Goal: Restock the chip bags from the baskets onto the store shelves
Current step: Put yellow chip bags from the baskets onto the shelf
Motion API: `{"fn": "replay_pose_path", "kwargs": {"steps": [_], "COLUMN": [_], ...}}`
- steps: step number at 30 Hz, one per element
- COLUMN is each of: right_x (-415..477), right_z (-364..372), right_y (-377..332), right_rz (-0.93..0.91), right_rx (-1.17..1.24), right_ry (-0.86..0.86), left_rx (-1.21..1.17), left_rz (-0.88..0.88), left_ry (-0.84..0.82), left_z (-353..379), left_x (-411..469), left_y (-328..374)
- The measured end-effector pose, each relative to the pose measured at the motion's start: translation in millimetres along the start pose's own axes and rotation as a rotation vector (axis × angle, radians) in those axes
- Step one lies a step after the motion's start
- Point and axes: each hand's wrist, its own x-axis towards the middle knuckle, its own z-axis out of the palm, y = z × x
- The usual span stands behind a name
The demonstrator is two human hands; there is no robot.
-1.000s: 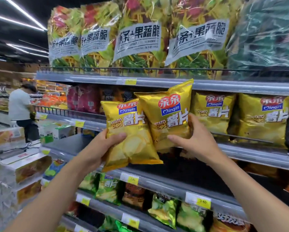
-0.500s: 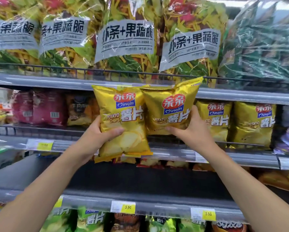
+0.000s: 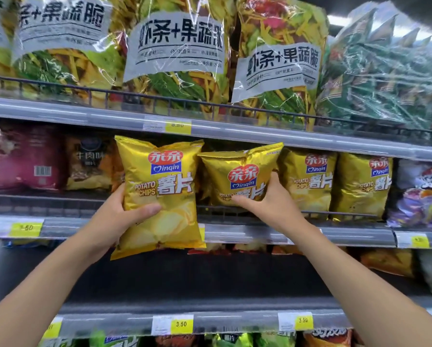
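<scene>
While both hands are loaded, we judge this the placing step, w/ two bags not yet shelved. Our right hand (image 3: 272, 204) has its fingers clamped on the right bag (image 3: 237, 176) (thumb across the lower front, the rest round its right edge). That bag sits at the mid shelf (image 3: 347, 235), bottom about level w/ the wire rail (image 3: 317, 214), in the gap just left of two stocked bags (image 3: 310, 181). Our left hand (image 3: 115, 216) grips the left bag (image 3: 160, 186), thumb over the front, other fingers hidden behind. It hangs in front of the shelf lip and overlaps the right bag's left edge.

Risks, as we see them:
- The right bag's bottom seam may snag the rail if pushed in too low, folding the bag fwd.
- Its raised corner is near the upper shelf (image 3: 260, 136) and could catch on the lip.
- Shoving sideways could tip the nearest stocked bag.
- The left bag, held by one side only, may slip or swing into the slot.
- Squeezing hard would crush chips.
</scene>
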Motion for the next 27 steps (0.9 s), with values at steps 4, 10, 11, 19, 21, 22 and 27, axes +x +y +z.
{"fn": "replay_pose_path", "kwargs": {"steps": [4, 10, 11, 19, 21, 22, 27], "right_x": [10.7, 37.5, 43.0, 79.0, 83.0, 84.1, 79.7], "right_z": [6.5, 16.9, 17.9, 15.4, 13.6, 13.4, 17.5], "right_y": [1.9, 5.2, 2.8, -18.0, -18.1, -17.2, -14.5], "right_rz": [0.044, 0.089, 0.098, 0.289, 0.359, 0.376, 0.385], "right_rx": [-0.041, -0.058, -0.066, 0.099, 0.158, 0.172, 0.256], "right_ry": [-0.067, -0.152, -0.162, -0.236, -0.228, -0.231, -0.263], "left_rx": [-0.043, -0.127, -0.133, -0.150, -0.154, -0.156, -0.167], "left_rz": [-0.019, -0.081, -0.090, -0.114, -0.113, -0.113, -0.129], "left_ry": [0.007, 0.011, 0.010, 0.008, 0.005, 0.001, -0.005], "left_z": [-3.2, -5.7, -5.9, -5.0, -4.4, -4.1, -7.2], "left_x": [3.6, 7.0, 8.1, 11.2, 10.4, 10.0, 12.1], "left_y": [-1.8, -2.3, -2.7, -0.9, -0.1, 0.3, 0.0]}}
